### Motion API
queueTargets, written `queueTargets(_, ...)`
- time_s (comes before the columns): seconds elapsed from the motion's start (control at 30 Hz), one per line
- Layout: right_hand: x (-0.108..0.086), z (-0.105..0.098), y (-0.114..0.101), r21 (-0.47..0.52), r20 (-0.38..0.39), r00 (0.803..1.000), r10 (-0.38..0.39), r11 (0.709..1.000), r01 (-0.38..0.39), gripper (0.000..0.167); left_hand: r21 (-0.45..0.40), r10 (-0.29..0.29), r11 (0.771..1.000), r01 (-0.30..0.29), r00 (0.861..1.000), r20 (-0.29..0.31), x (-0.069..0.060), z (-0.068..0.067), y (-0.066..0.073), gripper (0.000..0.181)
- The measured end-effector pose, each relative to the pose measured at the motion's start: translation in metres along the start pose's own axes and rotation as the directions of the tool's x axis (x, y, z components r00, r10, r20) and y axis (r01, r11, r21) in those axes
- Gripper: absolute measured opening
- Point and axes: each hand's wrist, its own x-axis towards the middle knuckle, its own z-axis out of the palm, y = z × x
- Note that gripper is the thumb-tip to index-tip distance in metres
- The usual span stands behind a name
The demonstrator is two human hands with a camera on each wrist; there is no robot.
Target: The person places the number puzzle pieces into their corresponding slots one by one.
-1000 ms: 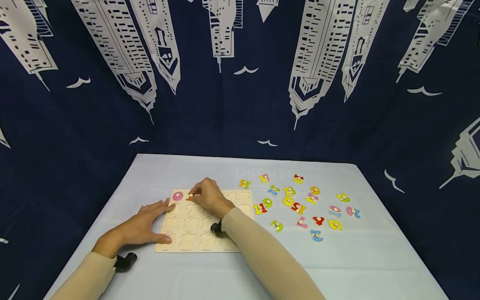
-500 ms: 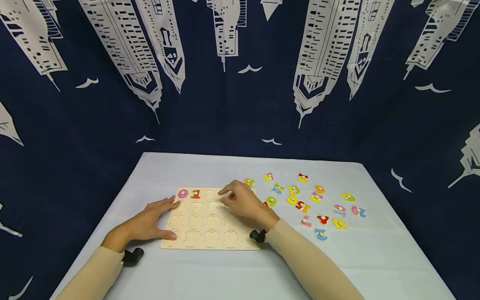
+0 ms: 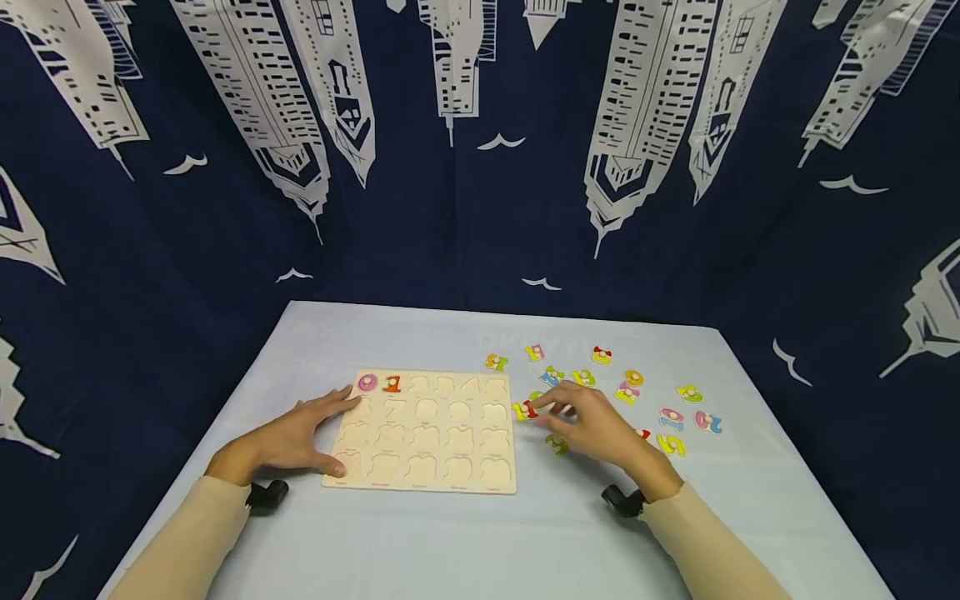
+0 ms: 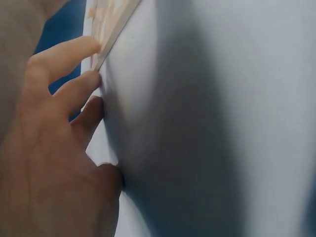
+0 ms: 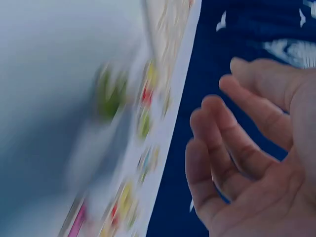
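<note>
A wooden puzzle board [image 3: 442,433] with shaped recesses lies on the white table. A pink 0 piece [image 3: 367,382] and a red-orange 1 piece [image 3: 392,384] sit in its top row. My left hand [image 3: 288,437] rests spread along the board's left edge; in the left wrist view that hand [image 4: 64,133] touches the edge. Over the loose pieces, right of the board, is my right hand [image 3: 592,421], fingers loosely bent, near a yellow and red 11 piece [image 3: 525,411]. The right wrist view shows that hand [image 5: 252,143] with nothing between its fingers.
Several loose number pieces are scattered right of the board, among them a yellow piece [image 3: 671,445], a pink and blue piece [image 3: 707,422] and a green one [image 3: 557,444] beside my right hand. A dark blue cloth [image 3: 450,233] with white buildings hangs behind the table [image 3: 375,542].
My right hand has let go of the red-orange 1 piece in the top row and moved right, across the board, to the loose pieces. My left hand stays at the board's left edge.
</note>
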Motion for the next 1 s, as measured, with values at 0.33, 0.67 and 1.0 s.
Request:
queueTargets(0.33, -0.071, -0.055, 0.067, -0.026, 0.036, 0.991, 0.126, 0.992, -0.125, 0.025, -0.007, 0.003, 1.0, -0.003, 1.0, 0.025, 0.001, 0.002, -0.004, 0.124)
queueTargets(0.67, -0.087, -0.068, 0.086, 0.033, 0.175, 0.979, 0.106, 0.993, -0.114, 0.021, -0.023, -0.001, 1.0, 0.001, 1.0, 0.006, 0.0, -0.003, -0.002, 0.123)
queueTargets(1.0, -0.092, -0.065, 0.095, -0.025, 0.192, 0.976, 0.102, 0.995, -0.099, 0.012, -0.023, 0.027, 0.999, -0.027, 1.0, 0.008, 0.001, -0.004, -0.003, 0.122)
